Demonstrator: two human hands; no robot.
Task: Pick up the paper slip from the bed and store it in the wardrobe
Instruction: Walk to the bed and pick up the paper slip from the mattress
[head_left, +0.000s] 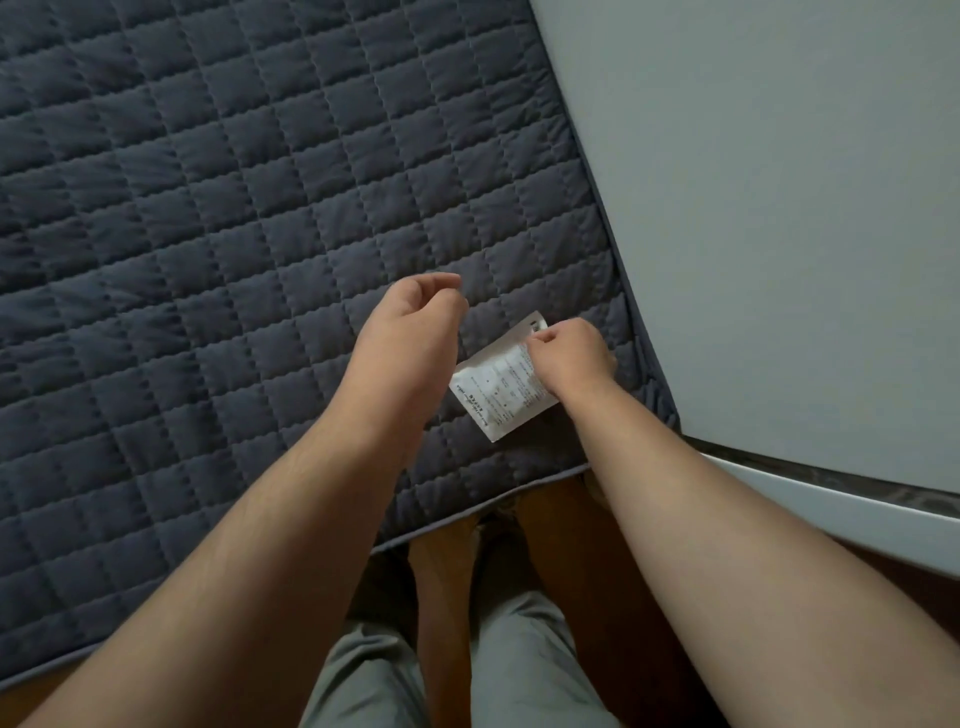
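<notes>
A white printed paper slip (496, 387) lies near the front right corner of the bed (208, 234), which has a dark grey quilted cover. My right hand (569, 358) pinches the slip's far right edge between thumb and fingers and hides part of it. Just left of the slip, my left hand (415, 317) hovers over the quilt with its fingers loosely curled and nothing in them. The wardrobe is not in view.
A pale grey wall (779, 208) runs along the bed's right side. A white ledge (831, 499) sits below it at the right. My legs in grey shorts (498, 660) stand on brown floor at the bed's front edge.
</notes>
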